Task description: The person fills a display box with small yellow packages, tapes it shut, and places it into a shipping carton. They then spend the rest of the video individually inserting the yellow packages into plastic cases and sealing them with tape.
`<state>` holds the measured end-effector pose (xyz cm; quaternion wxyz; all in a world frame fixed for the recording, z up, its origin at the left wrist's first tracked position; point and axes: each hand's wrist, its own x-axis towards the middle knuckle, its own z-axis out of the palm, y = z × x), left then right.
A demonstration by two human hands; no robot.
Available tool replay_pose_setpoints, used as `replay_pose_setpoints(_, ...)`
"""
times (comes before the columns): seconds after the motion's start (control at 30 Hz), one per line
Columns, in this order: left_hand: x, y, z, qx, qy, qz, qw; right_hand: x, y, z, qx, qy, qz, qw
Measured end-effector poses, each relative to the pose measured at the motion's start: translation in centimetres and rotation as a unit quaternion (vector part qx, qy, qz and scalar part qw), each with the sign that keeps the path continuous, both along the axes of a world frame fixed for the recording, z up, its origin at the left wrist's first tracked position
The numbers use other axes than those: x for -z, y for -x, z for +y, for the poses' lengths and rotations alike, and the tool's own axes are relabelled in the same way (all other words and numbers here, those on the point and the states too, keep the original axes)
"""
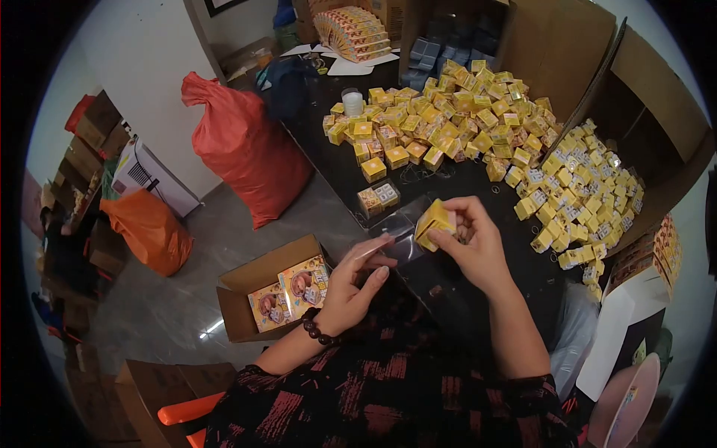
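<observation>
My right hand (472, 243) grips a small yellow box (433, 222) above the near edge of the black table (336, 164). My left hand (351, 284), with a dark bead bracelet on the wrist, pinches the edge of a clear plastic sleeve (396, 233) that lies just left of the box and touches it. Two small boxes (379, 198) in clear wrap sit on the table just beyond my hands.
A large heap of small yellow boxes (448, 119) covers the table, with more spilling from a cardboard carton (590, 187) at right. An open carton with printed packs (287, 291) stands on the floor at left. Red (243, 145) and orange (146, 228) sacks lie further left.
</observation>
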<state>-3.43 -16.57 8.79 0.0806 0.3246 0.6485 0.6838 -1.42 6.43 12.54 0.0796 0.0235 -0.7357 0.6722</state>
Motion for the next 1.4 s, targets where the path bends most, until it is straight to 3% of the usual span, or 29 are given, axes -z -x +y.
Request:
replay_pose_setpoints(0.03, 0.0, -0.1, 0.2, 0.002, 0.001, 0.001, 1.0, -0.6, -0.6, -0.1, -0.009, -0.06, -0.03, 0.998)
replay_pose_setpoints(0.17, 0.1, -0.3, 0.5, -0.012, 0.003, 0.05, 0.999, 0.0, -1.3, -0.1, -0.039, 0.001, 0.016, 0.999)
replay_pose_setpoints(0.23, 0.1, -0.3, 0.5, -0.001, 0.016, 0.053, 0.998, 0.6, -1.5, 0.0, -0.015, -0.071, 0.055, 0.996)
replay_pose_setpoints(0.37, 0.1, -0.4, 0.6, -0.002, 0.013, 0.069, 0.998, 1.2, -1.7, 0.1, 0.038, -0.063, 0.044, 0.996)
replay_pose_setpoints(0.47, 0.3, -0.4, 0.6, 0.017, 0.041, 0.077, 0.996, 0.5, -2.2, -0.2, -0.037, -0.063, -0.002, 0.997)
replay_pose_setpoints(0.53, 0.2, -0.3, 0.6, 0.038, 0.061, 0.082, 0.994, 0.6, -2.2, -1.1, -0.016, 0.093, 0.01, 0.995)
replay_pose_setpoints(0.57, -0.2, -0.4, 0.6, 0.036, 0.044, 0.077, 0.995, 1.3, -2.1, -1.3, -0.015, 0.093, 0.009, 0.995)
replay_pose_setpoints(0.63, -0.2, -0.5, 0.5, 0.031, 0.026, 0.07, 0.997, 3.8, -1.9, -2.1, 0.047, 0.2, 0.04, 0.978)
replay_pose_setpoints(0.77, 0.5, -0.7, 0.2, 0.011, 0.024, 0.082, 0.996, 4.4, -2.7, -4.8, 0.092, 0.2, 0.117, 0.968)
replay_pose_setpoints(0.87, 0.8, -0.5, -0.2, 0.004, 0.018, 0.078, 0.997, 4.5, -1.7, -3.8, 0.046, 0.195, 0.103, 0.974)
replay_pose_setpoints(1.17, 0.3, -0.4, -0.7, -0.005, 0.013, 0.103, 0.995, 3.8, -1.0, -3.7, 0.036, 0.155, 0.163, 0.974)
replay_pose_setpoints(1.33, 0.4, -0.5, -0.8, -0.004, 0.04, 0.13, 0.991, 3.1, -1.8, -4.4, 0.002, 0.092, 0.126, 0.988)
replay_pose_setpoints(1.4, 0.5, -0.7, -0.3, 0.006, -0.004, 0.079, 0.997, 3.1, -1.9, -5.3, 0.01, 0.086, 0.097, 0.991)
